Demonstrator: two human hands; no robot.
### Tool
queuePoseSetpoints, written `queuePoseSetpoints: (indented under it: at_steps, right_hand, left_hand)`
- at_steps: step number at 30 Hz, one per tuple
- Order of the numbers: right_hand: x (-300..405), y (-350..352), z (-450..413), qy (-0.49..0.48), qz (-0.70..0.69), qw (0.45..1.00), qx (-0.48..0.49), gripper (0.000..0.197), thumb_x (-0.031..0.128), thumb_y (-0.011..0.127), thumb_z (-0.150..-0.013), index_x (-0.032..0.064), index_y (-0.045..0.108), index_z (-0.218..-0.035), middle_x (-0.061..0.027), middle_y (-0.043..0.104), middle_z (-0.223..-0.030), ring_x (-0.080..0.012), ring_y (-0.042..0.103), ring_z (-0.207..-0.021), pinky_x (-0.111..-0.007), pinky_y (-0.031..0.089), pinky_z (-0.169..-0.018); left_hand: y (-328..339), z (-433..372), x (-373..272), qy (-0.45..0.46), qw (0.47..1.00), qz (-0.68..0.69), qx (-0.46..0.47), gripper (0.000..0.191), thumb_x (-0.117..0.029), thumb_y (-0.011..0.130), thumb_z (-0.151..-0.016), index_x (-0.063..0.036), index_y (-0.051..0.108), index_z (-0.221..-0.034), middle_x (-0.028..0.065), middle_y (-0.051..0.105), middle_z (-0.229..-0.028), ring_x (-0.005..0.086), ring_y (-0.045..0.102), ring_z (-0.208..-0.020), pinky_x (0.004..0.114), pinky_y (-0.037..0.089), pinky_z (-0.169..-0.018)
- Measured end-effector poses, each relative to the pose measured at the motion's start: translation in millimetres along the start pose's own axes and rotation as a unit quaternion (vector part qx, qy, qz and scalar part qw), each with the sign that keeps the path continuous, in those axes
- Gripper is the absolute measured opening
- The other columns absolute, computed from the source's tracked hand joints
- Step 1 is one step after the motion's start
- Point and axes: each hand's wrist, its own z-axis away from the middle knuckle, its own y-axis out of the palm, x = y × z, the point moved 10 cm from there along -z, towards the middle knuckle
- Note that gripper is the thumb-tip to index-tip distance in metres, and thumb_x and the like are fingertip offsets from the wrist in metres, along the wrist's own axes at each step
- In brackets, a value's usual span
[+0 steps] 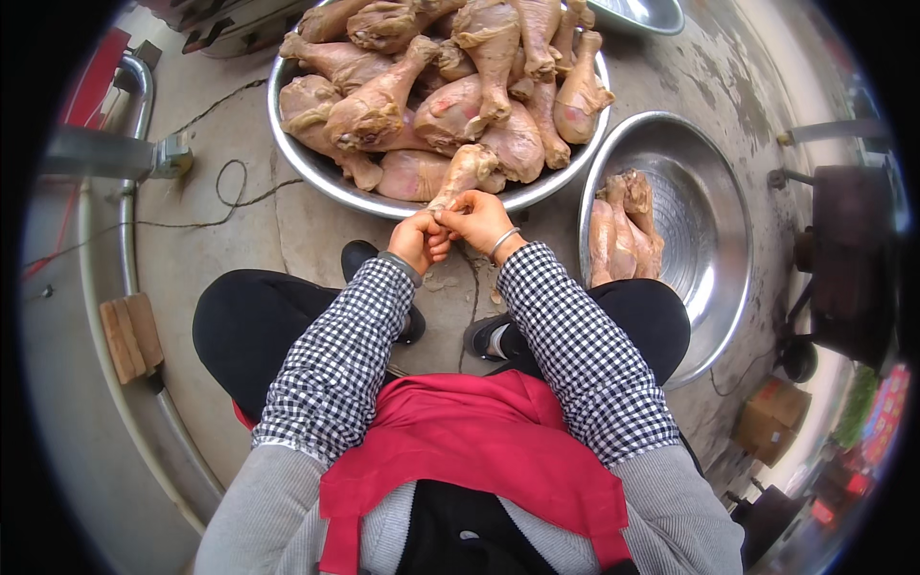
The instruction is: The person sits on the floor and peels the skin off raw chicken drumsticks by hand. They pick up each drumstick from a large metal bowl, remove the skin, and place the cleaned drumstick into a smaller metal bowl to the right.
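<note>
My left hand [420,241] is closed around the narrow end of a cooked-looking poultry drumstick [463,172], which points away from me over the near rim of a large metal basin [345,190]. The fingertips of my right hand [480,219] pinch at that same end, touching my left fingers. What lies between the fingertips is too small to tell. Many more drumsticks [381,97] are heaped in the large basin. To the right stands a second metal basin [708,215] with several drumsticks [625,233] lying side by side at its left.
Another metal vessel [647,11] shows at the top edge. A thin rope [233,205] lies on the concrete floor at left, near metal pipes [129,237] and wooden blocks [131,338]. At right are a dark wheeled object [852,266] and a cardboard box [773,420]. My knees flank my arms.
</note>
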Motion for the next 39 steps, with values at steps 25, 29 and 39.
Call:
queuePoseSetpoints:
  at_steps: [25,29,39]
  right_hand:
    - [-2.2,-5.6,6.6,0.021,0.046,0.993,-0.103,0.015,0.012,0.064,-0.080,-0.0022,0.060,-0.075,-0.0110,0.062,-0.067,-0.0165,0.060,-0.060,-0.033,0.049,-0.055]
    - [12.6,-6.8,12.9,0.042,0.120,0.988,-0.089,0.013,0.010,0.062,-0.085,-0.0028,0.059,-0.082,-0.0066,0.060,-0.070,-0.0110,0.056,-0.056,-0.024,0.047,-0.048]
    - [6.0,-34.8,2.9,0.103,-0.038,0.994,-0.029,0.013,0.006,0.067,-0.082,-0.0015,0.059,-0.089,-0.0070,0.061,-0.079,-0.0143,0.061,-0.069,-0.025,0.055,-0.062]
  left_hand:
    - [8.3,3.7,1.3,0.027,0.994,-0.104,-0.027,0.017,-0.004,0.047,-0.078,-0.0071,0.047,-0.095,0.0030,0.046,-0.061,0.0097,0.032,-0.042,0.027,0.027,-0.040]
    - [6.8,-0.7,1.0,0.044,0.983,-0.178,-0.026,0.008,-0.007,0.049,-0.085,-0.0089,0.046,-0.093,0.0005,0.043,-0.059,0.0101,0.034,-0.044,0.026,0.027,-0.040]
    - [4.8,2.6,-1.8,0.047,0.974,-0.209,-0.072,0.022,0.000,0.047,-0.076,-0.0079,0.042,-0.095,0.0021,0.040,-0.058,0.0115,0.034,-0.042,0.028,0.026,-0.040]
